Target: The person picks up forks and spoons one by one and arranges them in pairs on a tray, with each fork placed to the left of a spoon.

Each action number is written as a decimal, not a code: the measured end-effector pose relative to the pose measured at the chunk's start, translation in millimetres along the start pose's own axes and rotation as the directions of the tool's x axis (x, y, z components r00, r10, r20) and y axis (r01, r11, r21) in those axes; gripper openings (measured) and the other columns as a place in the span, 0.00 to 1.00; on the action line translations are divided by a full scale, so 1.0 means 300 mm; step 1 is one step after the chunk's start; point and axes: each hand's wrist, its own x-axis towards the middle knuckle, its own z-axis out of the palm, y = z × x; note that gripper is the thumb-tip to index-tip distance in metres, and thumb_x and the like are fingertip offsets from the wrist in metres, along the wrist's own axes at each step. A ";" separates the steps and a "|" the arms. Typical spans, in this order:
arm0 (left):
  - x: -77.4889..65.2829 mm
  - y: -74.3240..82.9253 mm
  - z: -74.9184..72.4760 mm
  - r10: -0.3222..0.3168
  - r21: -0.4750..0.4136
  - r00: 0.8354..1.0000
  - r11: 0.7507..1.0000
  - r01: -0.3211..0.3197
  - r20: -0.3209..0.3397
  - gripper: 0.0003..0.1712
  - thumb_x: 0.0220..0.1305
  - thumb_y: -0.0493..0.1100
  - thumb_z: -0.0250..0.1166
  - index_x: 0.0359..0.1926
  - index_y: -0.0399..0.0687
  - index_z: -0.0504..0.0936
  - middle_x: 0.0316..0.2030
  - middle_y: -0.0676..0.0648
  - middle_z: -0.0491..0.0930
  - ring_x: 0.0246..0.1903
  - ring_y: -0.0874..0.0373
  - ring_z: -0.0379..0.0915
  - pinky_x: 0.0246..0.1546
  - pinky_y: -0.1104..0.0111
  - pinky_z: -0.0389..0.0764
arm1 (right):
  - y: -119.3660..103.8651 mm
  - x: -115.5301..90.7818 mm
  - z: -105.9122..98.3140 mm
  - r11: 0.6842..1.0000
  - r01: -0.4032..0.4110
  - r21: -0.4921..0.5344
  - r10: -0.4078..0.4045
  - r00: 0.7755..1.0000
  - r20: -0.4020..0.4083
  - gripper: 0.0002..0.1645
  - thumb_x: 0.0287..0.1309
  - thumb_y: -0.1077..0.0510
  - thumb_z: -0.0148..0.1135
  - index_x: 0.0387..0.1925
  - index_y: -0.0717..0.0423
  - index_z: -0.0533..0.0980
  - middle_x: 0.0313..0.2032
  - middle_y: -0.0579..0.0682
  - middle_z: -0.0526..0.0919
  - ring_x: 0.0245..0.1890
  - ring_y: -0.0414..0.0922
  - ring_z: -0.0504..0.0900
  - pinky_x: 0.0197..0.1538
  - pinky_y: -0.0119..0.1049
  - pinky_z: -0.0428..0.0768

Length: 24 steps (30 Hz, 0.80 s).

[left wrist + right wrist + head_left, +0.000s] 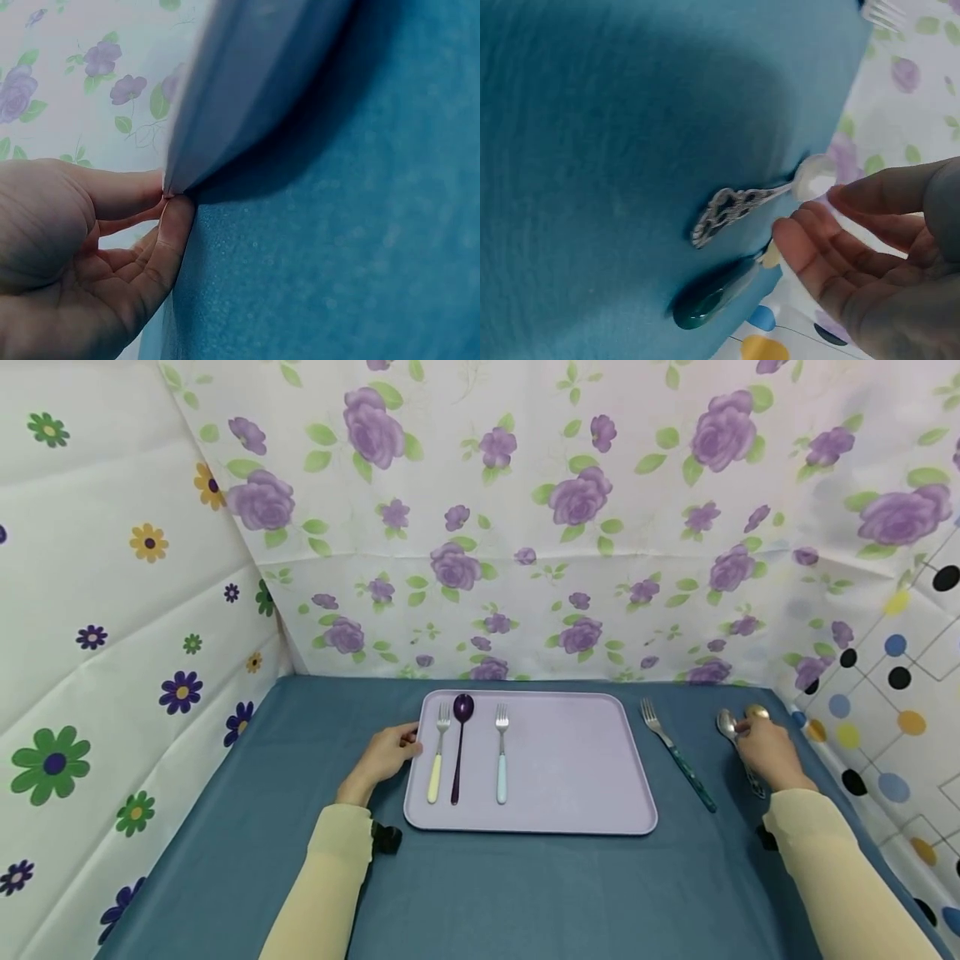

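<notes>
My left hand (386, 753) pinches the left rim of a pale lilac tray (570, 760) between thumb and fingers, as the left wrist view shows. On the tray lie a yellow-handled fork (434, 778), a dark purple spoon (462, 707) and a light-blue-handled fork (502, 778). At the far right, my right hand (771, 753) is over two spoons, thumb and fingertips apart. Nearest its fingertips is the bowl of a silver spoon (814, 178) with an ornate openwork handle. Beside it lies a spoon with a dark green handle (716, 296) and gold bowl (756, 711), partly hidden by the fingers.
Between the tray and the spoons lies a green-handled fork (686, 766), slanting on the blue tablecloth (525, 893). A floral curtain (525, 527) borders the table at the back. Patterned cloths hang along the left side (112, 693) and the right side (892, 735).
</notes>
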 end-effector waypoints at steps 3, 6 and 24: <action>0.001 0.004 0.000 -0.007 -0.002 1.000 1.000 0.007 0.003 0.30 0.76 0.36 0.61 0.74 0.30 0.68 0.50 0.38 0.80 0.50 0.46 0.77 0.52 0.53 0.79 | 0.008 -0.003 0.006 0.999 0.010 -0.031 -0.008 0.998 0.068 0.18 0.62 0.68 0.43 0.48 0.77 0.72 0.33 0.71 0.75 0.28 0.57 0.75 0.31 0.49 0.73; 0.000 0.007 0.001 -0.012 -0.008 1.000 1.000 0.012 0.001 0.30 0.75 0.36 0.61 0.73 0.30 0.69 0.50 0.38 0.80 0.49 0.46 0.77 0.52 0.54 0.79 | 0.008 -0.007 0.015 0.997 0.040 -0.073 -0.034 0.995 0.089 0.06 0.61 0.70 0.45 0.36 0.69 0.70 0.29 0.65 0.73 0.27 0.56 0.72 0.30 0.48 0.71; 0.001 0.002 -0.004 -0.010 -0.022 1.000 1.000 0.009 -0.021 0.29 0.75 0.36 0.62 0.73 0.32 0.70 0.49 0.40 0.81 0.49 0.47 0.78 0.50 0.56 0.80 | -0.016 0.006 0.047 0.993 0.002 -0.117 0.004 0.999 0.051 0.09 0.65 0.69 0.48 0.37 0.72 0.74 0.29 0.69 0.75 0.26 0.61 0.75 0.28 0.52 0.73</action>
